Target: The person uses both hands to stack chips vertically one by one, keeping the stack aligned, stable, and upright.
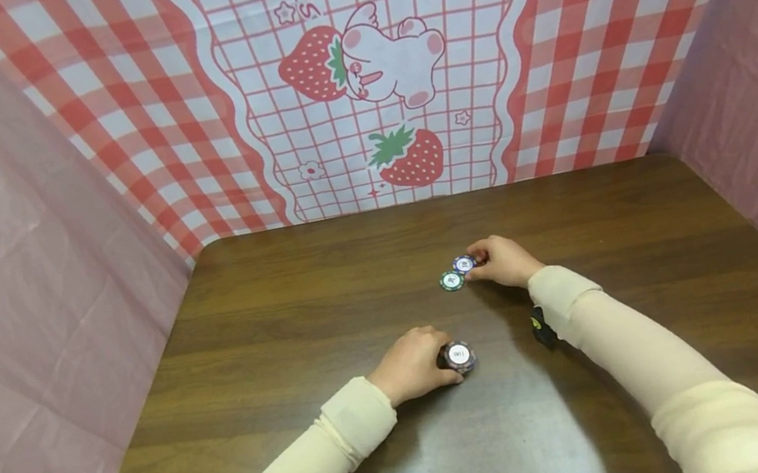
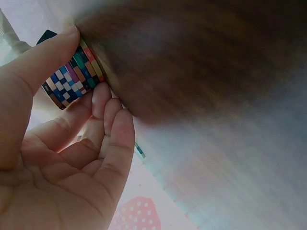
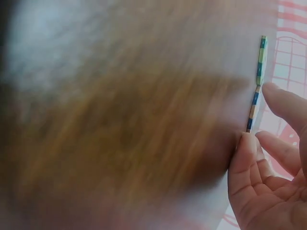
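Observation:
On the table, a short stack of poker chips (image 1: 459, 355) topped by a dark-rimmed one marked 100 is gripped by my left hand (image 1: 411, 364). Several colours show along the side of the stack (image 2: 72, 81) in the left wrist view, with the thumb on one side and fingers on the other. Farther back, my right hand (image 1: 503, 261) pinches a blue-and-white poker chip (image 1: 463, 264) at its edge. A green-and-white poker chip (image 1: 452, 281) lies flat against it on the left. Both thin chip edges, green (image 3: 261, 60) and blue (image 3: 253, 110), appear in the right wrist view.
The brown wooden table (image 1: 271, 315) ends at a red-and-white checked strawberry cloth (image 1: 397, 81) behind. Pink curtains (image 1: 9, 251) hang on both sides. A small black device (image 1: 541, 328) sits beneath the right wrist.

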Demonstrator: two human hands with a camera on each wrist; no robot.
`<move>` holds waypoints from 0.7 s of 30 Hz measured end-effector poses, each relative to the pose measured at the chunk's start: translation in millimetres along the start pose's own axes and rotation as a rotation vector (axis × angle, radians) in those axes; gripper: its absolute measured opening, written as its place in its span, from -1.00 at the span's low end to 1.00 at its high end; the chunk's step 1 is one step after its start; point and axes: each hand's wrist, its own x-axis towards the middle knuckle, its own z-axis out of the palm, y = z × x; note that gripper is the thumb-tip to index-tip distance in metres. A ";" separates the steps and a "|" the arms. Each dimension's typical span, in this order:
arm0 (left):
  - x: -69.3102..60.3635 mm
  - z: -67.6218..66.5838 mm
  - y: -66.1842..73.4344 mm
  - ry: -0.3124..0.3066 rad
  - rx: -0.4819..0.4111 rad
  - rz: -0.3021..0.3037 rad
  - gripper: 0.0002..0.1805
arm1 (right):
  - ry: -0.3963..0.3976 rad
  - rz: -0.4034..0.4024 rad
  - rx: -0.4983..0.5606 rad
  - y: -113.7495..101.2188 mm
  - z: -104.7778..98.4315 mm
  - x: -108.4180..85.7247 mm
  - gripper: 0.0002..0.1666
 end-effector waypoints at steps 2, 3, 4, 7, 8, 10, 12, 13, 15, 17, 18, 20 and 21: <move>-0.2 -0.2 -0.1 0.002 0.001 0.002 -0.58 | -0.001 -0.002 -0.014 -0.3 0.6 1.9 -0.38; -0.3 -0.4 -0.1 0.002 0.001 0.003 -0.58 | -0.001 -0.001 -0.019 -0.1 1.1 3.0 -0.38; -0.4 -0.4 -0.2 0.003 0.000 0.004 -0.58 | 0.001 -0.001 -0.027 0.3 1.6 4.0 -0.38; -0.5 -0.2 -0.5 0.005 0.001 0.006 -0.58 | 0.004 -0.008 -0.042 2.4 3.0 7.1 -0.38; -0.5 -0.1 -0.4 0.005 -0.001 0.005 -0.58 | 0.005 -0.015 -0.045 3.1 3.4 7.7 -0.39; -0.4 0.0 -0.4 0.005 -0.001 0.005 -0.58 | 0.006 -0.028 -0.051 4.1 4.0 8.9 -0.40; -0.5 0.1 -0.3 0.004 0.000 0.004 -0.58 | 0.007 -0.035 -0.053 4.3 4.1 9.5 -0.41; -0.5 0.0 -0.2 0.004 0.000 0.005 -0.58 | 0.008 -0.038 -0.056 4.1 4.0 9.6 -0.42; -0.6 -0.2 -0.1 0.004 0.002 0.005 -0.58 | 0.006 -0.030 -0.057 3.4 3.7 9.6 -0.44; -0.6 -0.2 -0.2 0.004 0.001 0.005 -0.58 | 0.004 -0.024 -0.056 2.4 3.4 9.3 -0.45; -0.7 -0.3 -0.1 0.004 0.001 0.005 -0.58 | 0.002 -0.021 -0.057 1.9 3.3 9.3 -0.46; -0.8 -0.2 -0.1 0.006 0.002 0.004 -0.58 | 0.001 -0.016 -0.059 1.2 2.9 9.5 -0.48; -0.7 -0.2 0.1 0.006 0.002 0.004 -0.58 | 0.003 -0.017 -0.063 1.1 3.0 9.9 -0.49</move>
